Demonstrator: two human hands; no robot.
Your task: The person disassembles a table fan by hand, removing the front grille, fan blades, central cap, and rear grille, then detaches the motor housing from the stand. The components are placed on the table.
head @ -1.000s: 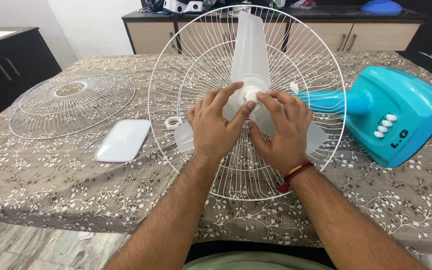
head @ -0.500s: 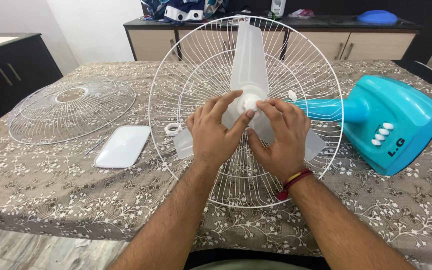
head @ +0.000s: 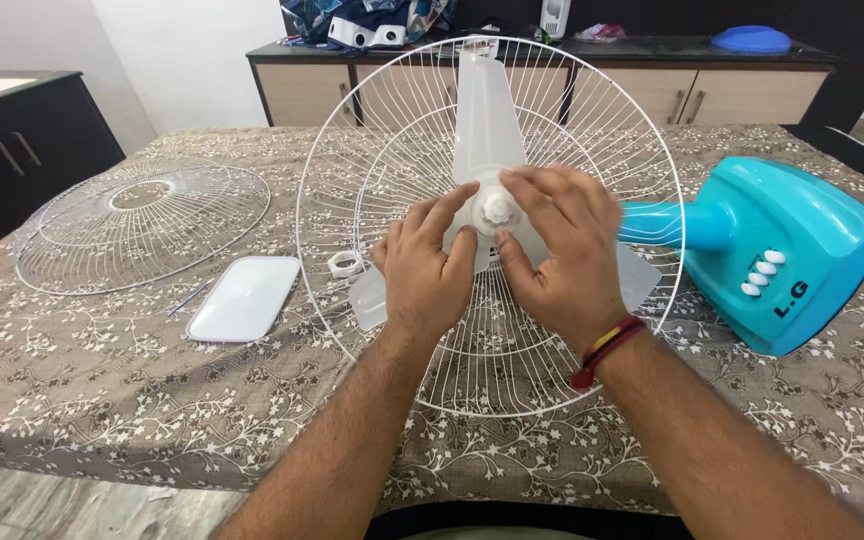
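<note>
Left hand bare, no rings, forearm unsleeved, right hand bare, red and yellow thread band on wrist, forearm unsleeved

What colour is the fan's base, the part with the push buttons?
Turquoise blue, with white buttons; the fan base shows clearly at right in the head view.
</note>
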